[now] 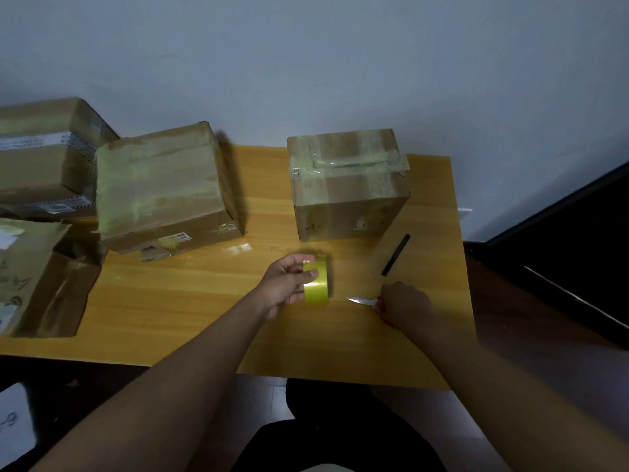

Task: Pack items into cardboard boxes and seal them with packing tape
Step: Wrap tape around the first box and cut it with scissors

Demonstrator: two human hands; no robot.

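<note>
Right hand (405,301) curls around a small knife (362,301), blade pointing left, low over the table (190,301). Left hand (289,284) grips the yellow tape roll (316,282), thumb across its face. Bare wood lies in front of both hands. A black stick (396,255) lies just beyond the right hand. The taped box (349,185) stands behind; more boxes (163,185) crowd the left edge.

dim, soft-focus view, glare on table (245,248), edges bowed
</note>
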